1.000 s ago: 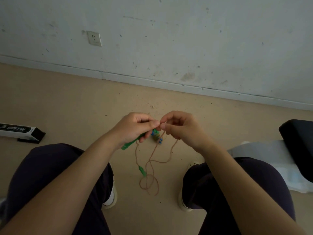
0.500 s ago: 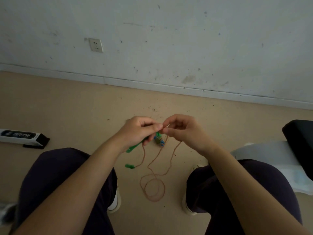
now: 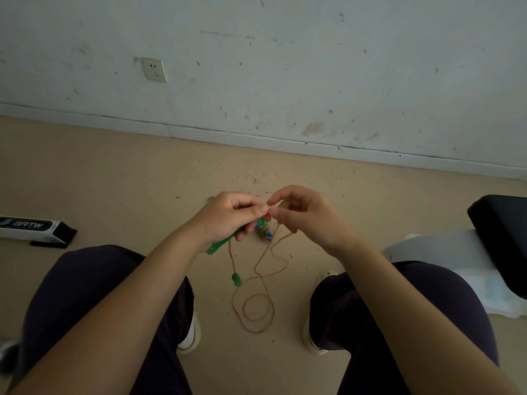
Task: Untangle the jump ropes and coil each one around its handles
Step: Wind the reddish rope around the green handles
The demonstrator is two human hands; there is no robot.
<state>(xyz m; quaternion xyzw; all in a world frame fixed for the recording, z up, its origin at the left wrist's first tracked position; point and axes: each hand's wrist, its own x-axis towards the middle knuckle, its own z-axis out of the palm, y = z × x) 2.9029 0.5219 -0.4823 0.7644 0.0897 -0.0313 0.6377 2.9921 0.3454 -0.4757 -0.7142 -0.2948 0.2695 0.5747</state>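
Both my hands meet fingertip to fingertip above the floor between my knees. My left hand (image 3: 228, 216) is curled shut around a green handle (image 3: 221, 244), whose lower end sticks out below my palm, while its thumb and forefinger pinch together at the top. My right hand (image 3: 306, 215) pinches the thin orange rope (image 3: 261, 269) between thumb and forefinger, the other fingers loosely curled and spread. Just below the meeting fingertips hangs a small knot of blue and yellow cord (image 3: 265, 232), tangled with the orange strands. From there the rope drops in several loose lines to the tan floor (image 3: 114, 181), where it lies in a round coil (image 3: 256, 312). A second green handle (image 3: 236, 279) dangles on one strand, just above that coil. My knees frame the rope on either side
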